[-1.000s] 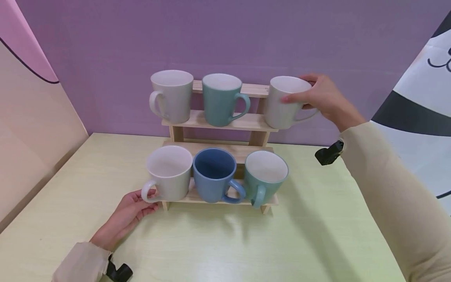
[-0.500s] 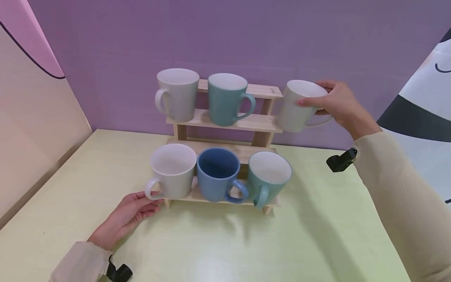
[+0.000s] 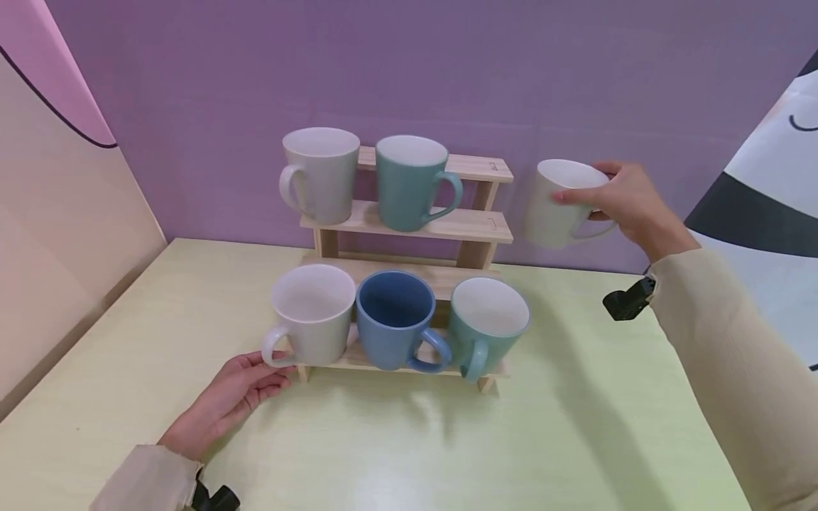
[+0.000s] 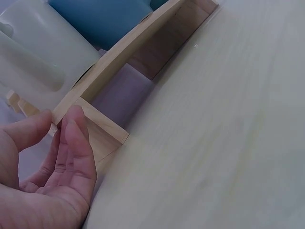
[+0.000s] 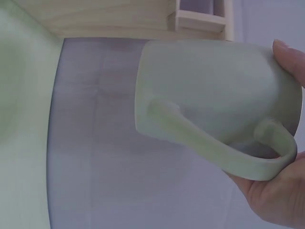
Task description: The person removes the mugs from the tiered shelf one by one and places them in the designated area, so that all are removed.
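My right hand [image 3: 629, 202] grips a white mug [image 3: 562, 206] near its rim, in the air to the right of the wooden tiered rack [image 3: 476, 226]. In the right wrist view this mug [image 5: 205, 90] lies sideways across the picture, its handle towards the camera. The left hand [image 3: 233, 390] pinches the front left corner of the rack's lowest board [image 4: 90, 86], thumb above and fingers beneath. On the upper tier stand a white mug [image 3: 322, 177] and a teal mug [image 3: 409, 188]. Lower down, another white mug [image 3: 313, 319], a blue mug [image 3: 390, 323] and a light green mug [image 3: 482, 333] stand in a row.
The rack stands on a pale wooden table [image 3: 383, 447], with a purple wall [image 3: 409, 64] close behind. A pinkish panel [image 3: 57, 213] borders the left side and a black-and-white printed panel [image 3: 754, 206] the right.
The white mug in my right hand has left the right end of the upper tier, moving right and slightly down in the head view. My left hand keeps its hold on the rack.
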{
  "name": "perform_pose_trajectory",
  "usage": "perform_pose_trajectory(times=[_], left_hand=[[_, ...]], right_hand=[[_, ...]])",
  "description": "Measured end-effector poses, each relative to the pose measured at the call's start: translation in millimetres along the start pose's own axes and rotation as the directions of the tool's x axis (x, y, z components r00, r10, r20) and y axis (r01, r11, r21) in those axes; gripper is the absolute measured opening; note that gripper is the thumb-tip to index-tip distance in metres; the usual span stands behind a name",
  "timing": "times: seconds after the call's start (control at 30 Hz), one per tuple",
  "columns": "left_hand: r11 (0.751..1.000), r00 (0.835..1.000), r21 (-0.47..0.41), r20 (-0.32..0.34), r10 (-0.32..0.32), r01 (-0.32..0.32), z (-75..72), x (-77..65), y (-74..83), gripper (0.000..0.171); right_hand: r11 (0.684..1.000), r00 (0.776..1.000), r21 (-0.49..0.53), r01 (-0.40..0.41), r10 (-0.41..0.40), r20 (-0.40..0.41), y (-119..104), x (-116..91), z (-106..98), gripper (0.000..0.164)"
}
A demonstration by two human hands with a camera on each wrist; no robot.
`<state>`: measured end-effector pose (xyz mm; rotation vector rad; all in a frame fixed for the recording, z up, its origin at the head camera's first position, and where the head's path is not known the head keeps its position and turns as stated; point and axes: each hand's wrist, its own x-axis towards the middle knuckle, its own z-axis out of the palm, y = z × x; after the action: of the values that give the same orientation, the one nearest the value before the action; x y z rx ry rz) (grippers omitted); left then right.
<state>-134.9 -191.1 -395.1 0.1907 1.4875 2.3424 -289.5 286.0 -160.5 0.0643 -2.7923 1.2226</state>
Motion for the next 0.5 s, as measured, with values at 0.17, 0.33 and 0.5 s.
perform_pose_trajectory(times=[0.17, 0.33, 0.5], left_hand=[[1.0, 1.0, 0.009, -0.023, -0.001, 0.001, 0.6, -2.9, -0.4, 0.018], [1.0, 0.999, 0.0, -0.044, -0.008, 0.008, 2.0, -4.8, 0.8, 0.017], [1.0, 0.999, -0.009, -0.044, -0.007, 0.006, 3.9, -6.1, 1.2, 0.017]], right_hand=[[1.0, 1.0, -0.001, -0.017, 0.017, -0.007, 12, 2, 5, 0.093], [1.0, 1.0, 0.015, -0.013, 0.013, -0.023, 18, 4, 13, 0.092], [1.0, 1.0, 0.019, -0.01, 0.011, -0.004, 28, 6, 20, 0.091]])
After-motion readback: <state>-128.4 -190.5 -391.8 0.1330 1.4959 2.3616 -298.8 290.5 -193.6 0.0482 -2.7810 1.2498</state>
